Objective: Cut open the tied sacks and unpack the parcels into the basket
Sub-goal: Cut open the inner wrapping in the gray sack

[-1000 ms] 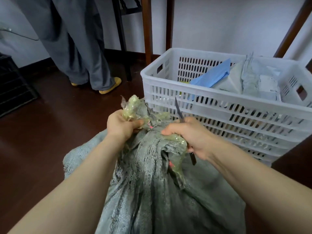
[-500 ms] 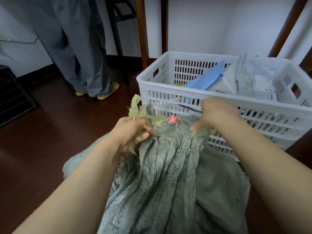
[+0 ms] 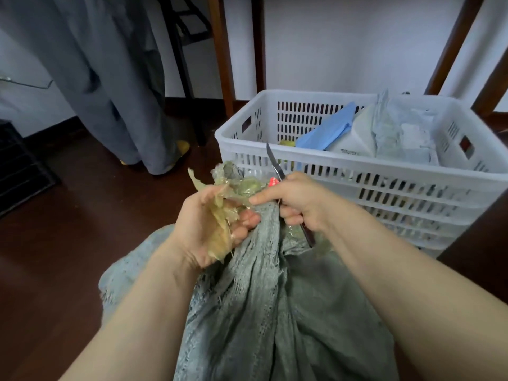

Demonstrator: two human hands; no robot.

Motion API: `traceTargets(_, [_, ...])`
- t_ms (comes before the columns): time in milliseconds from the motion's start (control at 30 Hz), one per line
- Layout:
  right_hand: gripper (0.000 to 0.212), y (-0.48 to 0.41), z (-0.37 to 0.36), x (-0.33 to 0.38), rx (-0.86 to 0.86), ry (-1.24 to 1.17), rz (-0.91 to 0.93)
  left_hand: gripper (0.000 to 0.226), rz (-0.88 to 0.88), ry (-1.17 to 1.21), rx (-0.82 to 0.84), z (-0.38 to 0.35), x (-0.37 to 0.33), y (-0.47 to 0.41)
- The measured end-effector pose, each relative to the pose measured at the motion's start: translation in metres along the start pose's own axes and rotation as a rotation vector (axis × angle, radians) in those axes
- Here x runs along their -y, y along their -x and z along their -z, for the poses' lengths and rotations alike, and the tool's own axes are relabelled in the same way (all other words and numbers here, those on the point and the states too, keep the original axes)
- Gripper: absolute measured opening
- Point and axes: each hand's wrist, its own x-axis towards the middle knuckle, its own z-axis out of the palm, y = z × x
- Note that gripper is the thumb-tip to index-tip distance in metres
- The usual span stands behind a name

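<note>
A grey-green woven sack [image 3: 275,312] lies in front of me, its neck bunched and wrapped in yellowish clear tape [image 3: 236,185]. My left hand [image 3: 211,226] grips a crumpled wad of that tape at the neck. My right hand [image 3: 297,202] holds a small knife [image 3: 275,163], blade pointing up and away, while its forefinger touches the tape. Behind the sack stands a white slotted plastic basket [image 3: 357,171] holding a blue parcel [image 3: 327,130] and grey and white parcels [image 3: 395,133].
A person in grey trousers [image 3: 115,86] and yellow slippers stands at the back left on the dark wooden floor. Wooden furniture legs [image 3: 220,50] rise behind the basket against a white wall. A black slatted object [image 3: 16,166] sits at the far left.
My right hand has come back from the basket's front to the sack's neck, with the knife blade upright again. My left hand has pulled more tape loose and turned palm up.
</note>
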Motion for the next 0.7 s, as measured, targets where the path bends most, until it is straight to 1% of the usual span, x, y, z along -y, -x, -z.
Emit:
traceTargets(33, [0.047, 0.001, -0.001, 0.001, 0.012, -0.02, 0.003, 0.03, 0.01, 0.032, 0.045, 0.001, 0.001, 0.001])
traceTargets(67, [0.044, 0.002, -0.002, 0.002, 0.022, -0.043, 0.01, 0.037, 0.014, 0.07, 0.092, 0.003, 0.001, 0.002])
traceTargets(167, [0.032, 0.002, -0.003, 0.003, -0.056, -0.073, 0.004, 0.087, 0.01, 0.161, 0.211, 0.005, -0.004, 0.003])
traceTargets(200, [0.032, 0.001, -0.003, 0.001, -0.088, -0.074, 0.002, 0.094, -0.001, 0.117, 0.2, 0.001, -0.007, 0.003])
traceTargets(233, [0.034, 0.0, -0.003, -0.001, -0.109, -0.078, 0.005, 0.09, -0.022, 0.005, 0.127, -0.005, -0.007, 0.003])
traceTargets(267, [0.036, -0.002, -0.005, -0.002, -0.115, -0.092, 0.009, 0.076, -0.061, -0.145, -0.02, -0.01, -0.004, -0.001])
traceTargets(300, [0.032, -0.002, -0.008, -0.003, -0.107, -0.122, 0.011, 0.056, -0.132, -0.26, -0.222, -0.016, -0.001, -0.006])
traceTargets(333, [0.026, -0.002, -0.012, -0.002, -0.091, -0.166, 0.012, 0.037, -0.225, -0.296, -0.409, -0.019, 0.004, -0.012])
traceTargets(367, [0.02, -0.001, -0.018, -0.001, -0.072, -0.22, 0.011, 0.024, -0.313, -0.284, -0.548, -0.021, 0.007, -0.017])
traceTargets(400, [0.019, 0.0, -0.022, 0.0, -0.058, -0.268, 0.015, 0.021, -0.396, -0.299, -0.661, -0.018, 0.01, -0.022])
traceTargets(433, [0.022, 0.0, -0.027, -0.001, -0.063, -0.292, 0.023, 0.024, -0.44, -0.35, -0.755, -0.016, 0.011, -0.025])
traceTargets(500, [0.041, 0.0, -0.037, -0.007, -0.134, -0.262, 0.028, 0.031, -0.459, -0.508, -0.861, -0.007, 0.015, -0.027])
traceTargets(533, [0.054, 0.0, -0.042, -0.012, -0.176, -0.23, 0.026, 0.031, -0.456, -0.565, -0.861, -0.001, 0.017, -0.028])
traceTargets(567, [0.064, 0.0, -0.045, -0.017, -0.205, -0.214, 0.019, 0.03, -0.452, -0.592, -0.821, 0.004, 0.018, -0.027])
traceTargets(600, [0.066, -0.001, -0.046, -0.021, -0.217, -0.218, 0.007, 0.03, -0.452, -0.612, -0.739, 0.009, 0.018, -0.027])
traceTargets(633, [0.064, -0.001, -0.045, -0.024, -0.213, -0.235, -0.013, 0.03, -0.441, -0.63, -0.627, 0.013, 0.016, -0.025])
traceTargets(700, [0.058, 0.002, -0.038, -0.021, -0.163, -0.207, -0.05, 0.031, -0.394, -0.661, -0.352, 0.025, 0.003, -0.018])
